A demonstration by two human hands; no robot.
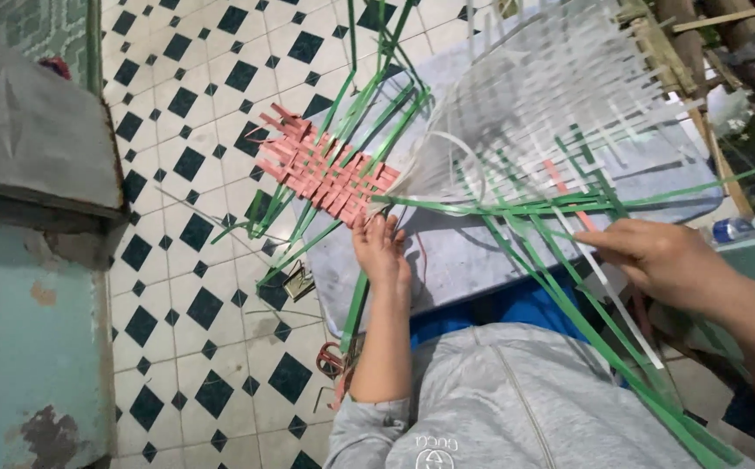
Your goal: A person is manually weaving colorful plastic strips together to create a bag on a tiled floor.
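Left hand [380, 252] flat w/ fingers spread, pressing the pink woven mat [325, 174] edge on the grey worktop [473, 260], right hand [655, 256] loosely pinching green strips [516, 208]—light, springy, prob slippery stuff, best held near the weave.

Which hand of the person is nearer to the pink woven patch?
Left. The left hand has its fingers at the lower edge of the pink woven patch. The right hand is far away, among the green strips.
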